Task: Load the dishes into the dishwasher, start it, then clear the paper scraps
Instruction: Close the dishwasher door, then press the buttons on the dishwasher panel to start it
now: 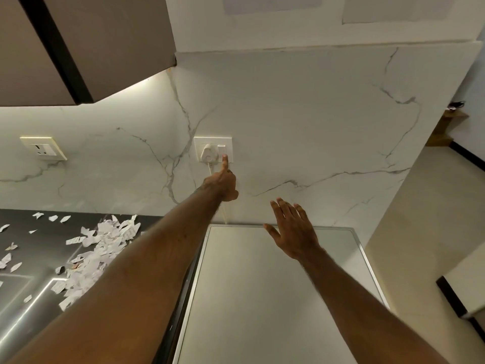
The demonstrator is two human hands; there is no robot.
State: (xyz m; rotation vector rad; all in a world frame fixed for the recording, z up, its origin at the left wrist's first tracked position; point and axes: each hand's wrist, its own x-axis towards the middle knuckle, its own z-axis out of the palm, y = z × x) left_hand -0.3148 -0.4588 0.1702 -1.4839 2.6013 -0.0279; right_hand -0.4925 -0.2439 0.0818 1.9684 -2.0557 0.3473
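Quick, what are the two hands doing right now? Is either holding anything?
Left hand: index finger straight, pressing the wall switch; other fingers curled, holding nothing.
Right hand: open, fingers spread, holding nothing.

Torn paper scraps (105,240) are lying heaped on the dark glossy counter (47,249), smaller loose bits spreading out leftward and toward the marble wall (288,127).

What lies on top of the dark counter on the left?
Torn paper scraps lie on the counter, piled and scattered. The left forearm covers the counter's right edge, so anything there is hidden.
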